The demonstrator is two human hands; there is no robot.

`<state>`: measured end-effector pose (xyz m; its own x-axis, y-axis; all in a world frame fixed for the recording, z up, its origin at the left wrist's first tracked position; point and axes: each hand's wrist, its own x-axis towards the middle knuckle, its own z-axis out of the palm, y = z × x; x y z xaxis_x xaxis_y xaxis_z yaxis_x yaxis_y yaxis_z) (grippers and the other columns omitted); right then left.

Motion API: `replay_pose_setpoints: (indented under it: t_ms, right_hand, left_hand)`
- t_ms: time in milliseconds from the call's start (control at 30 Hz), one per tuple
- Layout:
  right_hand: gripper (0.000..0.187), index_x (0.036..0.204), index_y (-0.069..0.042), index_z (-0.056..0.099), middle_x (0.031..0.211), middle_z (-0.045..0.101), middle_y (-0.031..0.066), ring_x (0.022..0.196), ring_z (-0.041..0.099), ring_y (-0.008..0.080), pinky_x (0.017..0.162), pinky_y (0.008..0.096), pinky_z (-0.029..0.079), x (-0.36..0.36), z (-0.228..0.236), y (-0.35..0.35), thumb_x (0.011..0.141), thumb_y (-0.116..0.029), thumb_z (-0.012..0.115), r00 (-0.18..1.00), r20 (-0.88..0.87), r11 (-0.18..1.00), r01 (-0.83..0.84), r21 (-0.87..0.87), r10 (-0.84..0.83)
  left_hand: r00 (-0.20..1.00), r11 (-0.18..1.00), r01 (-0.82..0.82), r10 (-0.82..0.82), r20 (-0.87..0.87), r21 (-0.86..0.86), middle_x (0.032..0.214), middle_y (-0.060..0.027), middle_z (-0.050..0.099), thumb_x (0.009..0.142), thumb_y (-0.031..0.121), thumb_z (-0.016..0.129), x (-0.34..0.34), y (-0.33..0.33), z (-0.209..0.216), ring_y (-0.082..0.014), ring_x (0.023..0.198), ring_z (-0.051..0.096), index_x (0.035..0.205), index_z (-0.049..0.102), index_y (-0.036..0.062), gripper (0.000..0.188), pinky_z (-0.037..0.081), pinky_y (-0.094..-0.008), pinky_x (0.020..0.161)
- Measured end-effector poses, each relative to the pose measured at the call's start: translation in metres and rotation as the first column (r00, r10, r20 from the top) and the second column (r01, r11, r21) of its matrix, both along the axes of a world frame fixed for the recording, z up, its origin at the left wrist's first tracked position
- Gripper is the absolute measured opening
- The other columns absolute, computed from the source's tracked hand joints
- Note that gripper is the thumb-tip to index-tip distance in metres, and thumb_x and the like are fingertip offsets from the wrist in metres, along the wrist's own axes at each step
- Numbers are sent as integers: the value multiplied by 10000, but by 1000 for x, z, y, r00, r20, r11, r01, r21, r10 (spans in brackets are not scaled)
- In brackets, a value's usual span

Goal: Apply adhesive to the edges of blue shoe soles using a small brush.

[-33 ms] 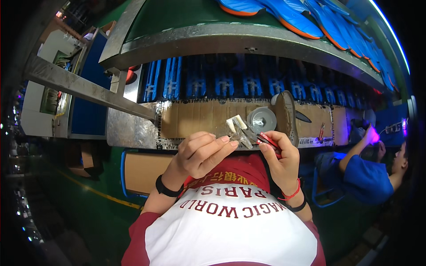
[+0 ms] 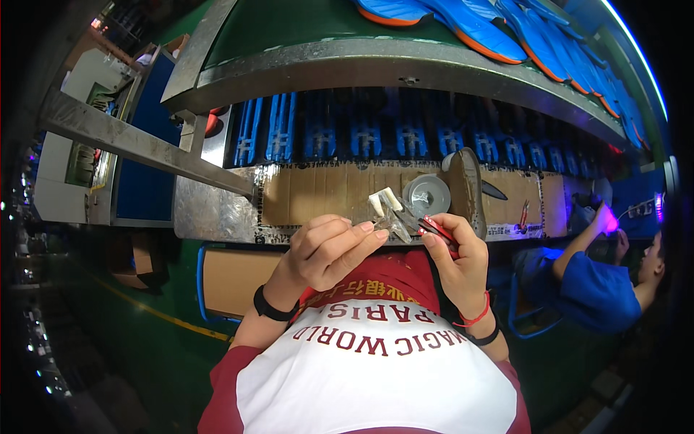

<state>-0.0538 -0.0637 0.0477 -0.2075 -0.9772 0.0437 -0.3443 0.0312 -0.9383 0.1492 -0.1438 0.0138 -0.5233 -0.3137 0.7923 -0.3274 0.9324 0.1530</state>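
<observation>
Gripping red-handled pliers [image 2: 436, 229], likely stiff, best held by the handles, in the right hand [image 2: 463, 259]; left hand [image 2: 325, 252] pinching seemingly a clear scrap [image 2: 394, 229], light, slippery, best edge-held; both above cardboard's [image 2: 318, 195] near edge.

A factory workshop with a production line. Blue insoles [image 2: 488, 40] with orange edges lie in a row along a green-topped metal bench [image 2: 347, 61], raised beyond the far edge of a cardboard-lined worktop [image 2: 311, 195]. Under that bench stand many matching blue pieces [image 2: 318, 141]. Red-handled pliers [image 2: 439, 231] are in use at the worktop's near edge. Past its right end is a co-worker in a blue top [image 2: 600, 289], one hand lit violet. A yellow line [image 2: 173, 323] crosses the green floor [image 2: 166, 354] off the near left corner.
</observation>
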Motion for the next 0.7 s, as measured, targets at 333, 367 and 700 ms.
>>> replay_pose_setpoints:
  t_ms: [333,367,700]
  right_hand:
    - [202,1018,47,585,811,680,91,690,638,90,623,207,495,2,-4,-6,856,-48,659,995,-89,998,48,-49,-52]
    - [203,1018,48,583,813,681,95,699,643,94,627,208,497,1,-4,-6,856,-48,659,991,-113,997,61,-53,-67]
    - [196,1013,42,581,820,685,106,723,665,108,624,212,501,2,2,-1,851,-36,659,995,-97,1000,5,-8,-6]
  left_hand:
    - [1000,999,27,-26,-13,38,978,-11,532,710,42,748,-3,-1,-2,-160,862,498,1000,701,74,296,524,-260,666]
    - [999,999,34,-34,-7,37,976,-13,532,709,45,748,-3,-1,-2,-162,866,498,1000,701,72,295,524,-260,665]
    - [1000,1000,12,-12,4,-7,982,-15,530,717,49,743,-4,-1,-3,-162,880,494,1009,699,71,296,523,-264,668]
